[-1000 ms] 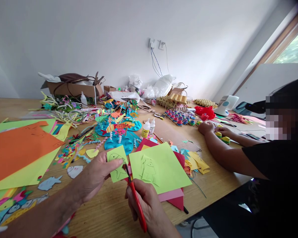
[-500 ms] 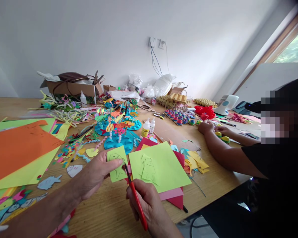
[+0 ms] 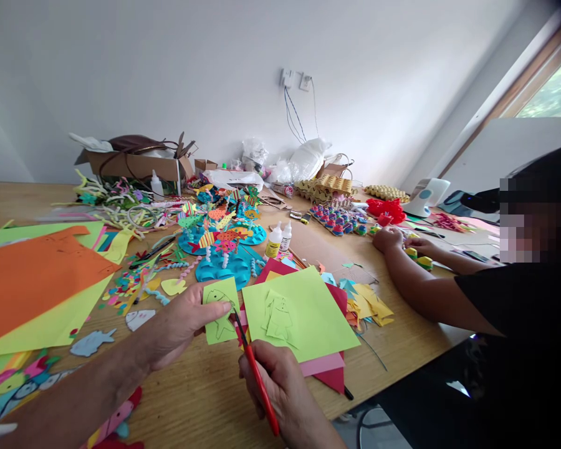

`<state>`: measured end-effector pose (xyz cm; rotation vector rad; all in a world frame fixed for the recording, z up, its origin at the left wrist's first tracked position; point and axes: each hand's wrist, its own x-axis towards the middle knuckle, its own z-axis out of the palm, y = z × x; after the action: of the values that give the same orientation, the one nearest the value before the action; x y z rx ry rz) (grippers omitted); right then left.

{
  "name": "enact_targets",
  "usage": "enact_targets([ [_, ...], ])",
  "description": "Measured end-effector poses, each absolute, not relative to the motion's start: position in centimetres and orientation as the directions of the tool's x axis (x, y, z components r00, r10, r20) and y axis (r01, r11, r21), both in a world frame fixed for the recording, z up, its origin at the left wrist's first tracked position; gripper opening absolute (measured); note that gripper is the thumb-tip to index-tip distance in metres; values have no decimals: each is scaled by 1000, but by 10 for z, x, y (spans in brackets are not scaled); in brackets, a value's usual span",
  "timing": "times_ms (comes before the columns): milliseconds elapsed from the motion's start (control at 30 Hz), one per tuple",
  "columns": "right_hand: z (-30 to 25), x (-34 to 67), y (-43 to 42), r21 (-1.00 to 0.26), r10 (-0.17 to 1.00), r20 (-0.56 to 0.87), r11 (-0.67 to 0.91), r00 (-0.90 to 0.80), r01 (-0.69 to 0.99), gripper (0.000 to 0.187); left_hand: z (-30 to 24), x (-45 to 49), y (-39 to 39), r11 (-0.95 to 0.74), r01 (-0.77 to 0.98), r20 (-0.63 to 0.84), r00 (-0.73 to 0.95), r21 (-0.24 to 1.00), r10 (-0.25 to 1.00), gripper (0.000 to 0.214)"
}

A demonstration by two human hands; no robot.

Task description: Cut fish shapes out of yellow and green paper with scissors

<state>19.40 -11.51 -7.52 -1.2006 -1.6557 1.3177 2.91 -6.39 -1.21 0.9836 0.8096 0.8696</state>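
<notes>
Between thumb and fingers, my left hand [image 3: 187, 321] pinches a lime-green paper card [image 3: 220, 330] with a fish drawn on it in dark lines. My right hand [image 3: 280, 386] is wrapped round red-handled scissors [image 3: 260, 388], whose dark blades point up and meet the card's right edge. Just right of the card lies a larger green paper sheet [image 3: 322, 318] with smaller drawn cut-outs on top. Red and pink sheets stick out from under it. Part of the scissors' handle is hidden in my palm.
Orange paper [image 3: 42, 277] covers green sheets at left, near grey-blue paper fish [image 3: 92, 342]. Ahead stand blue egg-carton pieces [image 3: 222, 267] with paper fish, and glue bottles [image 3: 274, 240]. At right, a co-worker's arms [image 3: 414, 287] reach over the table beside painted carton pieces [image 3: 419, 260].
Both hands keep nearly the same place, with the scissor blades still at the card's right edge. The co-worker's head has shifted slightly right.
</notes>
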Motion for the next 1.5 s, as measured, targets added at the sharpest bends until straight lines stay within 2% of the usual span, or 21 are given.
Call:
enact_targets([
  [633, -72, 193, -116, -956, 947, 25, 117, -320, 270, 37, -10, 30, -65, 313, -220, -194, 435, 924, 879, 22],
  [1000, -74, 194, -117, -962, 943, 5, 96, -334, 257, 33, -14, 26, -63, 320, -206, -192, 472, 925, 860, 11],
  [1200, -70, 195, -117, -948, 942, 31, 134, -334, 289, 31, -12, 27, -64, 329, -207, -199, 476, 921, 857, 19],
  [1500, -74, 195, -118, -942, 948, 17, 121, -317, 312, 34, -11, 28, -64, 329, -182, -213, 467, 927, 858, 17],
])
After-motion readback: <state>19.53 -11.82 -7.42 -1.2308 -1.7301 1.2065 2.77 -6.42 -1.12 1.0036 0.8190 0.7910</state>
